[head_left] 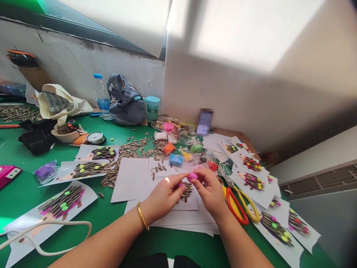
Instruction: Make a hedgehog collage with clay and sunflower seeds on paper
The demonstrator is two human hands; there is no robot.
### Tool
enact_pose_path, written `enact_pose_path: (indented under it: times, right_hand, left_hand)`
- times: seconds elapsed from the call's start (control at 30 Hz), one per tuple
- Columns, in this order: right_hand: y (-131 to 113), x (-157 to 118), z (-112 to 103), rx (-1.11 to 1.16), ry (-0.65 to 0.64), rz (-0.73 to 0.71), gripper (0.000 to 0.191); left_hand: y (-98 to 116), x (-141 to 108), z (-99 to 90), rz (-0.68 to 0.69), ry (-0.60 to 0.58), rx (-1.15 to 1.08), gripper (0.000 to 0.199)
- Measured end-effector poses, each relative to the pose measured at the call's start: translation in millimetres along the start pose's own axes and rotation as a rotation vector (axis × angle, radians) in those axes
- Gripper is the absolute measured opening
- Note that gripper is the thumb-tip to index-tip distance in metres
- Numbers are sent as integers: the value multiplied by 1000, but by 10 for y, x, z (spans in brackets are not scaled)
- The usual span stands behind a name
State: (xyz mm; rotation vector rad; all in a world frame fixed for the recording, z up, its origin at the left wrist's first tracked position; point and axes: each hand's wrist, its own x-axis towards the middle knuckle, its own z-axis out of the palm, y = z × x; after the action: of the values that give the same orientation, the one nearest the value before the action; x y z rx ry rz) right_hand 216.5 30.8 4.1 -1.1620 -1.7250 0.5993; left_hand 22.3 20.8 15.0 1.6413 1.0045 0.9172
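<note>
Between the thumb and fingers of my right hand [209, 190] is a lump of magenta modelling clay [192, 177]. My left hand [167, 193], with a gold bangle [142, 216] at its wrist, is closed in a pinch on a small bit of the same clay [181, 184]. Below both hands lies a paper hedgehog picture [186, 190] with sunflower seeds as spines, partly covered by my fingers. White sheets [178, 219] are stacked under it. Close to my right hand rest red-handled scissors [237, 206] and yellow-handled scissors [249, 204].
Loose sunflower seeds [134, 149] spread behind the blank sheet [129, 178]. Several clay packets, including a blue one [176, 160], lie past my hands. Seed hedgehog pictures [276, 227] line the right, others [63, 203] the left. A white cable [67, 223] crosses the left front.
</note>
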Motion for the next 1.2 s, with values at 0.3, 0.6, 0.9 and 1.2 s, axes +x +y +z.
enact_pose_path:
  times: [0.3,0.6,0.9,1.2]
  right_hand:
    - [160,105,-230,-168,128,168,33]
    - [75,111,-312,-519,-303,224,14]
    - [50,96,-362,-586,-434,135,25]
    - [-52,36,-154,-263,-131,-77,17]
  left_hand:
    - [-2,102,-73,-301,144,-484,43]
    - [-33,103,-81,-398,164,-729,44]
    - [-71,102,-87,-437,88,-892,37]
    - [-51,118,-86,-504,115,-880,42]
